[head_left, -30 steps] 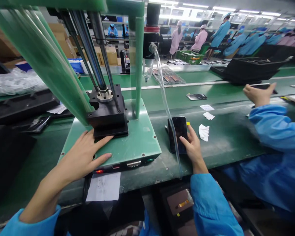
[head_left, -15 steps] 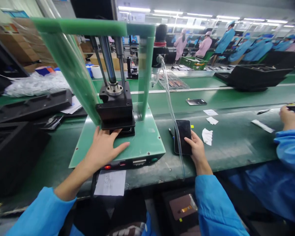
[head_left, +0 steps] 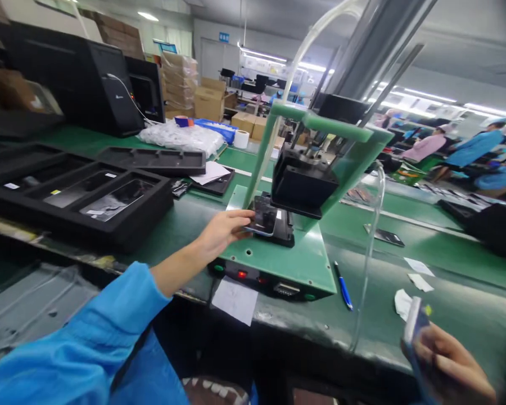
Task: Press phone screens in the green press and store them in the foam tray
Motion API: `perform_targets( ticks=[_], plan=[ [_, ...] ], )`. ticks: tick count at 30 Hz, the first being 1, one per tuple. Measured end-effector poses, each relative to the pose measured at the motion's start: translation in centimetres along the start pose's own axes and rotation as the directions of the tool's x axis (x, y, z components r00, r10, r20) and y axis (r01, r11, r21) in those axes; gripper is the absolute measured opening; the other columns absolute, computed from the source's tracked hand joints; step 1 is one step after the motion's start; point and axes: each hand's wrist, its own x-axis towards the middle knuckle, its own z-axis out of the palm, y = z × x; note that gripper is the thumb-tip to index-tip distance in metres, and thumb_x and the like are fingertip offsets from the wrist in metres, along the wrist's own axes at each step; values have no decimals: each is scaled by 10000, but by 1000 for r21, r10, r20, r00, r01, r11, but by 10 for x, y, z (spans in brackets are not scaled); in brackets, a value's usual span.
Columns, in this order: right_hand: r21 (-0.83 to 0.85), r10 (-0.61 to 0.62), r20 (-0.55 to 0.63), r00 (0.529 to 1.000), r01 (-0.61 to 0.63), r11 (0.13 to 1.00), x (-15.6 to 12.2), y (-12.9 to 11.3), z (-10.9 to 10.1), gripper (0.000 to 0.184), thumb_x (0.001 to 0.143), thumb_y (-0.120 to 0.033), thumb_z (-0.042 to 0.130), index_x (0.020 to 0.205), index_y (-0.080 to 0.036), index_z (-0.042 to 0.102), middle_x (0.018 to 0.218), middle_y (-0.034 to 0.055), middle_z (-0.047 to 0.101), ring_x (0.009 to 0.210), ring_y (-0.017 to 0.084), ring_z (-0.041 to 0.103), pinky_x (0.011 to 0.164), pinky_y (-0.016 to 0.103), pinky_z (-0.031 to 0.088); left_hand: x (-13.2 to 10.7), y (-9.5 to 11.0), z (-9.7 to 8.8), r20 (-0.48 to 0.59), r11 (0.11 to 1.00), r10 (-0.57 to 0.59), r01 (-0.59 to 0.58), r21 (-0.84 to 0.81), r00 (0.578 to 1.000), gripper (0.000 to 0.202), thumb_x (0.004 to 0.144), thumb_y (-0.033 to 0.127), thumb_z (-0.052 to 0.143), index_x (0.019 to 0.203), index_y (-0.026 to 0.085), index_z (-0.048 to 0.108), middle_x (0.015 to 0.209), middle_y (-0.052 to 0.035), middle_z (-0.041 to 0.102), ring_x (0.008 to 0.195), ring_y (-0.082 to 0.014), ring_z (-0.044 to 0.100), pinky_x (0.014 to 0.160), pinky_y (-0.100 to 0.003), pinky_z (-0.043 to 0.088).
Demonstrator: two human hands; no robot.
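My left hand grips the left edge of a dark-screened phone between fingers and thumb. That phone lies at the black holder on the green base of a press; whether it still rests in the holder I cannot tell. Above it, the black press block is raised. At the lower right, my right hand is closed around a second phone, held tilted with a yellow tab at its edge and blurred by motion.
A black foam tray with phone parts in its compartments stands at the left. A blue pen and a clear hose are right of the press. White paper scraps and another phone lie farther right.
The view has swung left. The press block has risen off the holder, and my left hand now grips the phone there. My right hand has lifted its phone off the bench and moved right.
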Motion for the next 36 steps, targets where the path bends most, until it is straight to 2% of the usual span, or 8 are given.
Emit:
perform_targets(
  ticks=[4, 7, 12, 20, 25, 30, 33, 36],
  plan=[
    [-44, 159, 212, 964, -154, 987, -21, -50, 55, 373, 481, -401, 868, 843, -347, 796, 796, 67, 733, 691, 310, 681, 693, 403, 595, -70, -16, -45, 192, 946, -105, 157, -283, 976, 419, 663, 215, 786, 1079, 243, 754, 931, -28, 753, 672, -125, 664, 585, -209, 536],
    [-128, 167, 366, 916, -128, 983, 0, -78, 129, 383, 569, -362, 857, 941, -287, 810, 958, 26, 760, 839, 258, 690, 732, 278, 556, -110, -47, -65, 320, 923, -3, 126, -363, 947, 472, 626, 250, 853, 1089, 249, 763, 991, -47, 763, 839, -196, 710, 731, -257, 569],
    [-40, 67, 433, 899, -55, 998, 59, -88, 218, 446, 543, -276, 711, 977, -183, 762, 910, 42, 747, 738, 210, 651, 595, 245, 486, -155, -88, -91, 43, 922, -128, 135, -363, 991, 343, 613, 304, 876, 942, 255, 789, 946, -37, 771, 893, -228, 713, 820, -304, 561],
    [-191, -4, 521, 853, 121, 974, 112, -86, 254, 284, 585, -315, 683, 847, -204, 681, 816, 64, 686, 716, 239, 639, 610, 339, 519, -200, -104, -149, 25, 792, -401, 360, -494, 916, 270, 522, 379, 830, 787, 399, 784, 653, 0, 716, 683, -307, 717, 755, -514, 601],
    [-461, -37, 547, 836, 338, 820, 134, -90, 254, 262, 580, -349, 777, 800, -217, 725, 626, 12, 634, 561, 200, 548, 496, 291, 405, -176, -90, -158, -262, 981, 41, 11, 195, 964, 229, 718, 462, 726, 922, 391, 803, 1005, -43, 776, 973, -344, 721, 902, -529, 577],
    [-630, -208, 522, 828, 538, 560, 125, -85, 252, 186, 647, -339, 800, 805, -244, 772, 601, 30, 576, 636, 261, 577, 647, 367, 450, -97, -68, -124, 84, 290, 705, -394, 872, 704, 553, 901, 438, 628, 1382, 167, 597, 1350, -182, 629, 1177, -345, 644, 1023, -483, 529],
    [-649, -303, 570, 764, 645, 404, 101, -69, 227, 339, 794, -428, 661, 1043, -232, 783, 906, 121, 676, 906, 376, 637, 848, 502, 483, -59, -68, -103, 352, -131, 699, -372, 919, 623, 910, 758, 551, 779, 1439, 24, 484, 1395, -292, 553, 1275, -424, 553, 1069, -542, 471],
    [-562, -315, 721, 617, 787, 253, 76, -44, 180, 570, 898, -512, 546, 1363, -195, 631, 1320, 165, 615, 1200, 422, 564, 1030, 587, 437, -41, -69, -93, 486, -297, 587, -386, 873, 647, 969, 680, 576, 832, 1414, 37, 501, 1460, -299, 485, 1344, -439, 481, 1113, -579, 402]
  ],
)
